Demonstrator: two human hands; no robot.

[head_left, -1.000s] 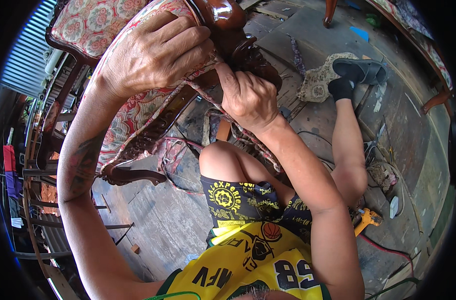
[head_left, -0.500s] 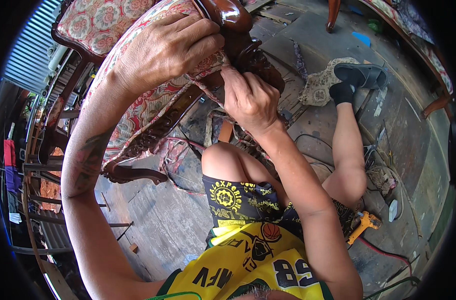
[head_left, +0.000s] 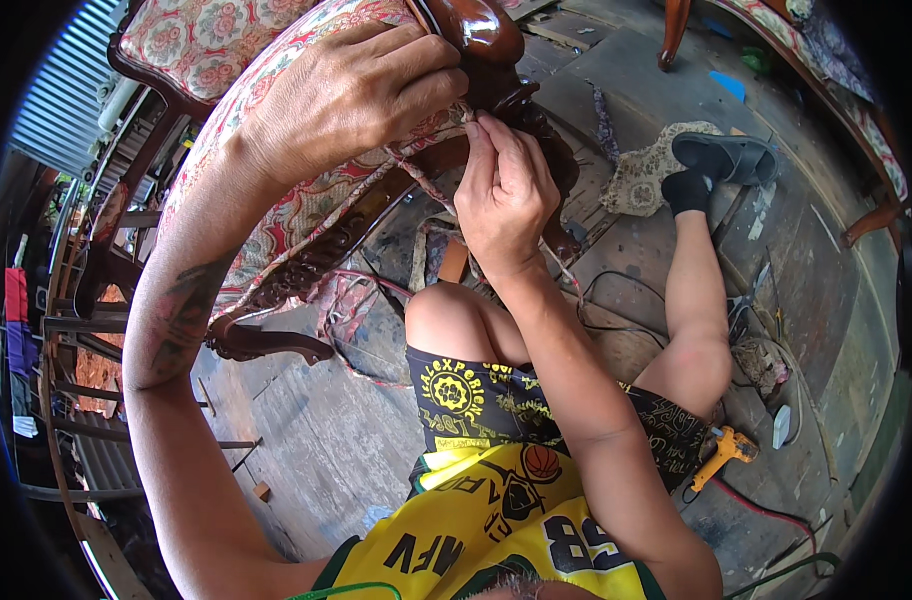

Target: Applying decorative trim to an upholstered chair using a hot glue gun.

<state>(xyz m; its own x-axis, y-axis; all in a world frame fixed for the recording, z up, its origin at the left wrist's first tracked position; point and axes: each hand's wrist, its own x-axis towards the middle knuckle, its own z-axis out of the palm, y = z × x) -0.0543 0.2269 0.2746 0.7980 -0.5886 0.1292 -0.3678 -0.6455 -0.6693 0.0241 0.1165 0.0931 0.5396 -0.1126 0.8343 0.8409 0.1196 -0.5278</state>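
Note:
A carved wooden chair (head_left: 481, 85) stands in front of me, its seat (head_left: 301, 205) covered in red and cream floral fabric. Patterned fabric piping (head_left: 423, 180) runs along the seat's lower edge, and a loose length hangs down past the wood. At the front corner, my left hand (head_left: 361, 105) is closed with its fingers curled over the seat edge; what lies under the fingertips is hidden. Just below it, my right hand (head_left: 508, 195) pinches the piping between thumb and forefinger, close to the left fingertips.
A yellow glue gun (head_left: 724, 462) with a red cable lies on the worn floor at my right. Another upholstered chair back (head_left: 201, 45) rises at the upper left. A scrap of patterned cloth (head_left: 641, 175) sits by my sandalled foot. More wooden furniture (head_left: 874, 215) stands far right.
Both hands have shifted slightly right along the seat edge. My right hand has turned more upright, and its thumb and finger now show pinched on the piping.

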